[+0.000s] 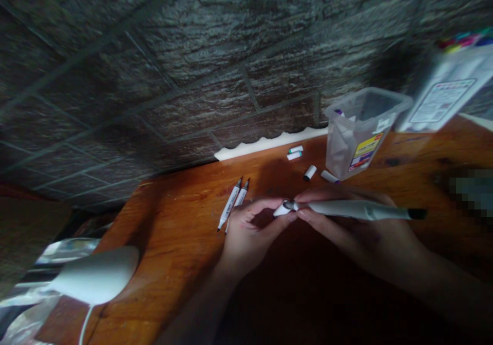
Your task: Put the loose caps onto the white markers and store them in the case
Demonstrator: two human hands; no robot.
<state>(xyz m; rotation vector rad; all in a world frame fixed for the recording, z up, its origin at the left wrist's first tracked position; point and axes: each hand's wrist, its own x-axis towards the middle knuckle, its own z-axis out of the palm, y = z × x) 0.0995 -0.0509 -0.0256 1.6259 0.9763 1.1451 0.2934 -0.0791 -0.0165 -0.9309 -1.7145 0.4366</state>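
My right hand (346,222) grips a long white marker (358,210) that points right, its dark end near the right. My left hand (250,227) pinches a small white cap (282,209) at the marker's left tip; cap and tip touch. Both hands hover over a wooden table (185,206). Two uncapped markers (234,204) lie side by side just left of my left hand. Several loose white caps (310,172) lie behind the hands.
A clear plastic tub (358,129) with a label stands at the back right. A white packet of coloured markers (447,88) leans behind it. A white rounded object (96,278) with a cord sits at the front left. A dark stone-patterned wall (192,52) rises behind.
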